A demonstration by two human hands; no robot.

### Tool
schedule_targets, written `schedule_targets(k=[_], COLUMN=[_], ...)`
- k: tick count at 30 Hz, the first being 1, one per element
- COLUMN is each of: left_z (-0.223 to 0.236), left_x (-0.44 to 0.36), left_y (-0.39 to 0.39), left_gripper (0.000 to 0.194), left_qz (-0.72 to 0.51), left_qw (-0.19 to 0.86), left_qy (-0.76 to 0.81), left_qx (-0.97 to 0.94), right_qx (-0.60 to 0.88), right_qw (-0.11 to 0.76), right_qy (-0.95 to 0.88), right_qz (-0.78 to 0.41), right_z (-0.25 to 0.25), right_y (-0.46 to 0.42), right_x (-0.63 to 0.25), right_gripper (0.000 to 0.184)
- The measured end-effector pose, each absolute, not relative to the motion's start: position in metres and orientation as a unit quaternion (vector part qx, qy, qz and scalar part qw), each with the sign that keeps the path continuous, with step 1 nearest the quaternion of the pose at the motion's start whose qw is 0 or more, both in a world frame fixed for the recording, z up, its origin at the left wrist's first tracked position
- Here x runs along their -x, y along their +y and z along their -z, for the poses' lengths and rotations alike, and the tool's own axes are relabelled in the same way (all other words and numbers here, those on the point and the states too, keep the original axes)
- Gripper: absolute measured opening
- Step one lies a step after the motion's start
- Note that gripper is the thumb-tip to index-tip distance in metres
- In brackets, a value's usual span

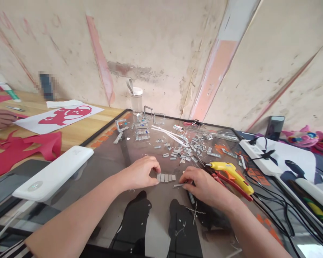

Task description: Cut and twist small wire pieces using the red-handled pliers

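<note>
Several small flat grey pieces (166, 178) lie side by side in a short row on the dark glassy tabletop. My left hand (141, 172) is at the row's left end, thumb and forefinger curled closed around the leftmost piece (159, 177). To the right of the row, my right hand (200, 182) pinches a thin grey strip (178, 185) between thumb and fingers. Beyond both hands is a scattered heap of small grey pieces (190, 152). Small assembled grey shapes (142, 134) stand near the back left.
A yellow glue gun (233, 175) and red-handled pliers (228, 184) lie right of my right hand, near cables and a white power strip (260, 157). A white power bank (55, 172) lies left. A lidded jar (136, 102) stands at the back. Another person's hand (1, 118) rests beside red cutouts.
</note>
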State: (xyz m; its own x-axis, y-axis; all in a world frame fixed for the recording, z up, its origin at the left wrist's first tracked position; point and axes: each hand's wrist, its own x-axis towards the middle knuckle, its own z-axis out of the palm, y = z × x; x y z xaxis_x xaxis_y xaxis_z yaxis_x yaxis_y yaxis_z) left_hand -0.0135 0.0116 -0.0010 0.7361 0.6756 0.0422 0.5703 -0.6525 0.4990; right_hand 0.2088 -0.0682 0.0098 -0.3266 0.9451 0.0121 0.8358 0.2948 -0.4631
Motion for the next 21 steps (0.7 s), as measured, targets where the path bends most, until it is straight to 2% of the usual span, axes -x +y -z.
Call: schedule_targets(k=[4,7,15,18,21], left_z=[0.003,0.003,0.003,0.003,0.002], left_x=[0.011,0.011,0.012,0.011,0.011], left_y=[0.010,0.010,0.012,0.012,0.012], left_gripper=[0.019,0.019,0.018,0.018,0.019], left_qz=[-0.125,-0.128,-0.131,-0.130,-0.130], left_qw=[0.239,0.243,0.237,0.241,0.243], left_qy=[0.337,0.334,0.343,0.343,0.344], left_qx=[-0.902,-0.902,-0.899,-0.899,-0.898], right_qx=[0.558,0.623,0.807,0.833,0.820], right_qw=[0.151,0.153,0.033,0.017,0.002], right_qy=[-0.793,-0.753,-0.590,-0.553,-0.565], right_qz=[-0.192,-0.146,-0.008,-0.027,-0.096], right_z=[-0.021,-0.037,-0.043,-0.035,-0.027], right_y=[-0.073,-0.075,-0.081,-0.083,-0.082], right_x=[-0.213,-0.237,-0.324,-0.347,-0.361], right_gripper=[0.021,0.019,0.022,0.017,0.012])
